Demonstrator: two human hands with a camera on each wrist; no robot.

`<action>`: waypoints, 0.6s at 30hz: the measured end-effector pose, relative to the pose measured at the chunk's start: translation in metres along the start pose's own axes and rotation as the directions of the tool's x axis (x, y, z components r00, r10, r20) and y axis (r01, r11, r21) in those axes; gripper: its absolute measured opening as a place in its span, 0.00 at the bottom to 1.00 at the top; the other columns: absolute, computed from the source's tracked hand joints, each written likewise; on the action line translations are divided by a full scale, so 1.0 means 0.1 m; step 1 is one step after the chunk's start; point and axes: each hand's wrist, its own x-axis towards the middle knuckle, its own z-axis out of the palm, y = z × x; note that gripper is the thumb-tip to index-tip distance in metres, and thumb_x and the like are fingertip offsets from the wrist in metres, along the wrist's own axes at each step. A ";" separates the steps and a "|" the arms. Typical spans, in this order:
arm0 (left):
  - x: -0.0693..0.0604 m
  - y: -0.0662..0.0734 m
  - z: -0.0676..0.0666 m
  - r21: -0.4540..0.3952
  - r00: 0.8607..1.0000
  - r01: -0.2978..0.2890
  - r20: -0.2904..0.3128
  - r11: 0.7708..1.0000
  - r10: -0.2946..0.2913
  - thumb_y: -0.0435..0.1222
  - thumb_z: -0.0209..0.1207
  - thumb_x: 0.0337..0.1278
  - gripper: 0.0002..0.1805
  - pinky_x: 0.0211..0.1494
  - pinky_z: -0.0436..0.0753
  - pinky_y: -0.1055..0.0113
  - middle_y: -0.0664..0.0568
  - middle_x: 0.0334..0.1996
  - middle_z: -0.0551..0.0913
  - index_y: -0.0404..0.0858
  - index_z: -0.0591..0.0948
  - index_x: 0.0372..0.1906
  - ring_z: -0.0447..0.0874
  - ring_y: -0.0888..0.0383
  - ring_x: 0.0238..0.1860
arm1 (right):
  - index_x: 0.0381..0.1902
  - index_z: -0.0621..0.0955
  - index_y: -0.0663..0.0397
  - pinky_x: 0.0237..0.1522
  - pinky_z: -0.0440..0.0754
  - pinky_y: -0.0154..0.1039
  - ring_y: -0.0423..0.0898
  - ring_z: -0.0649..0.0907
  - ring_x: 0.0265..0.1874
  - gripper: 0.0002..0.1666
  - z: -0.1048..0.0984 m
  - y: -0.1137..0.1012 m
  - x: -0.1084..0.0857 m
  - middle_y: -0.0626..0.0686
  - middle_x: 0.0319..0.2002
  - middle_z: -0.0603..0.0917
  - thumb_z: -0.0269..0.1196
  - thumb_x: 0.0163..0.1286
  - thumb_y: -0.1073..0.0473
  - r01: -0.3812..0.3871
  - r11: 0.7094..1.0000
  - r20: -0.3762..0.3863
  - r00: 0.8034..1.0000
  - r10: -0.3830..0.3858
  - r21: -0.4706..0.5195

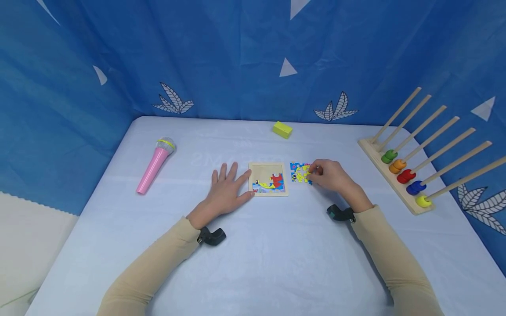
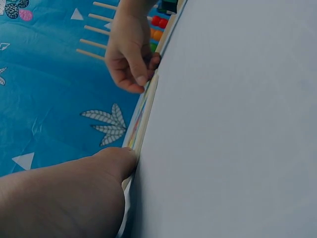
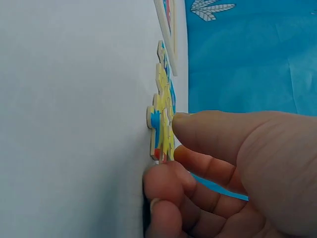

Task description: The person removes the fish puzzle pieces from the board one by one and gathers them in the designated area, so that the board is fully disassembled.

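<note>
The weak point was your right hand [image 1: 330,175]. Its fingers were curled in, thumb and fingertips closed on the right end of a patch of jigsaw pieces [image 1: 299,173] that lay on the white tablecloth [image 1: 257,263], just right of the wooden puzzle tray [image 1: 272,195]. Whether you had one piece or several could not be told. If the tabs were interlocked, a quick lift could have dragged the neighbours along or broken up the patch. A grip only on the thin edge could have let the piece twist or drop.

Your left hand [image 1: 224,193] lay flat with fingers spread, holding nothing, thumb and forefinger touching the tray's left rim. That light contact looked like a modest brace: a push from the right could have slid or turned the tray, and pressing down hard on that rim could have tipped it and unsettled the pieces inside.

Those filled the bottom and the right side, with a red piece [image 1: 277,180] standing up into the bare area. A piece set down askew could have caught on its tab. The bead rack [image 1: 395,182] stood well apart from your right hand, so a knock there seemed unlikely.
</note>
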 end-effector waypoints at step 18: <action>0.00 0.00 0.01 0.005 1.000 0.001 -0.003 1.000 -0.001 0.59 0.52 0.69 0.40 0.78 0.43 0.28 0.38 0.83 0.46 0.52 0.60 0.81 0.36 0.30 0.82 | 0.57 0.82 0.59 0.36 0.81 0.38 0.52 0.81 0.38 0.22 -0.05 -0.56 0.17 0.59 0.45 0.86 0.69 0.68 0.57 0.183 0.983 0.062 0.981 -0.183 -0.002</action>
